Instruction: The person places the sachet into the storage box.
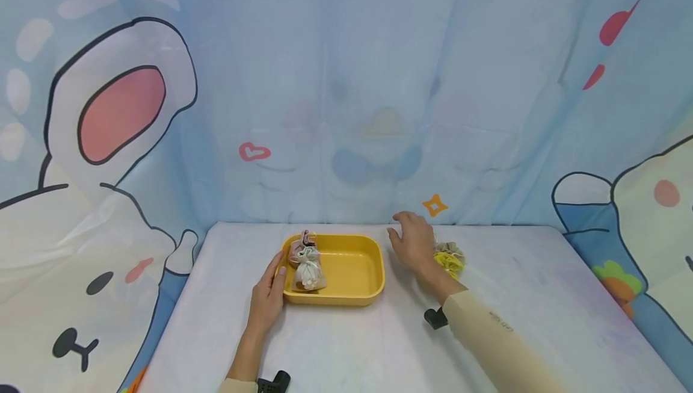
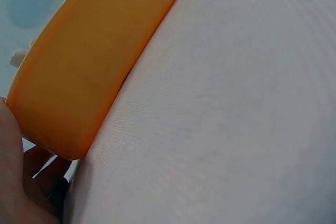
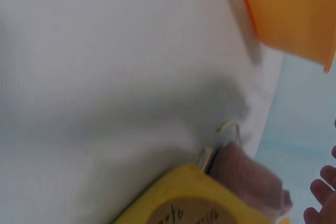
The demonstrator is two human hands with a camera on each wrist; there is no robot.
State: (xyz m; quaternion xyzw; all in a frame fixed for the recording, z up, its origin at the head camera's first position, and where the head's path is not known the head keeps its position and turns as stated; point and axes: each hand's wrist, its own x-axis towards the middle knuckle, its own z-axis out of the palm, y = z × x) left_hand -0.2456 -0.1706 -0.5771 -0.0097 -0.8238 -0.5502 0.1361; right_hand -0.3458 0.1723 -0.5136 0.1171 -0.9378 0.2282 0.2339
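Observation:
A yellow plastic tray [image 1: 352, 300] stands on the white-covered table. My left hand [image 1: 267, 297] grips its left end, thumb at the rim and fingers along the outer wall; the left wrist view shows fingers round the tray's corner. In the tray's left part lie a cream drawstring pouch [image 1: 309, 271] and, behind it, a pinkish pouch [image 1: 295, 250]. My right hand [image 1: 414, 242] hovers right of the tray, fingers loosely bent and holding nothing. Just right of its wrist lie a yellow pouch [image 1: 448, 263] and a greyish-beige pouch [image 1: 450, 250], partly hidden by the arm.
A light blue curtain [image 1: 352, 80] with cartoon prints hangs directly behind the table's back edge [image 1: 503, 226]. Bare tabletop [image 1: 346, 351] stretches in front of the tray. Black wrist cameras [image 1: 435, 318] sit on both wrists.

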